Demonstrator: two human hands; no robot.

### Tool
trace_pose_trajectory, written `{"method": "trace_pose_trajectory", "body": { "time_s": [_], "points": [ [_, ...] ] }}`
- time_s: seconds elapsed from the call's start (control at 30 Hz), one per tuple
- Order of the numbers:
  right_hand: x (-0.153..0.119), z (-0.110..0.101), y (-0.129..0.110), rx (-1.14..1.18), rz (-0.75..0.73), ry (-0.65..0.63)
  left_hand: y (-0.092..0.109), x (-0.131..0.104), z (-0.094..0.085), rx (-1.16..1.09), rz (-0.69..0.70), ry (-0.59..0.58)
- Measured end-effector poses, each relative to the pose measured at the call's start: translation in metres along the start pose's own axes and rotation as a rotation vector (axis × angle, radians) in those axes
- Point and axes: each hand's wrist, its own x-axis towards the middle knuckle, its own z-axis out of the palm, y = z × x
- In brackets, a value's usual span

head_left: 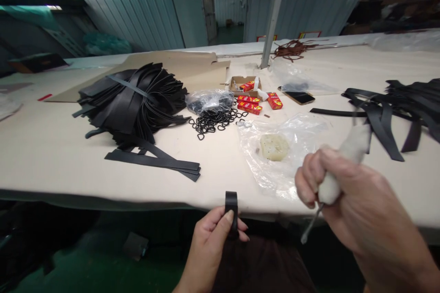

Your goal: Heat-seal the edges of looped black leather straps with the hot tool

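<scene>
Close to the table's front edge, my left hand (215, 231) pinches a black strap (231, 199) bent over into a loop. My right hand (347, 192), raised at the right and blurred, is wrapped round the whitish, padded handle of a thin metal tool (330, 188). The tool's narrow tip, slightly flattened at its end, points down to the left. Beyond my right hand, a pale yellowish lump (274, 147) lies on a clear plastic sheet (252, 160). Several flat black straps (154, 160) rest at the left, apart from my left hand.
A tied bundle of black straps (134, 96) stands left, beside black metal rings (213, 121) and a plastic bag (209, 100). Red small boxes (249, 107), an open carton (237, 83) and a phone (299, 96) lie farther back. More straps (385, 119) lie right; a pole (275, 13) rises behind.
</scene>
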Motion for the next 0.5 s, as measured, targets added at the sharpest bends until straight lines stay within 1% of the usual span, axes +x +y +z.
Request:
{"method": "trace_pose_trajectory", "body": {
  "time_s": [0.07,0.1,0.17,0.23,0.33,0.43,0.5],
  "points": [
    [-0.007,-0.003,0.020,-0.082,0.190,-0.174,0.000,-0.003,0.002,-0.114,-0.055,0.004],
    [-0.011,-0.004,0.030,-0.144,0.256,-0.239,0.001,-0.004,0.004,-0.145,-0.066,-0.006],
    [-0.021,-0.001,0.047,-0.261,0.325,-0.325,0.003,-0.007,0.008,-0.174,-0.043,-0.033],
    [-0.029,0.005,0.056,-0.307,0.331,-0.370,0.004,-0.009,0.011,-0.186,-0.004,-0.065],
    [-0.037,0.010,0.060,-0.242,0.312,-0.416,0.004,-0.012,0.015,-0.178,0.011,-0.111],
    [-0.041,0.008,0.061,-0.190,0.324,-0.460,0.002,-0.014,0.017,-0.127,-0.004,-0.167],
    [-0.043,0.004,0.062,-0.173,0.349,-0.477,0.001,-0.015,0.018,-0.106,-0.015,-0.167]
  ]
}}
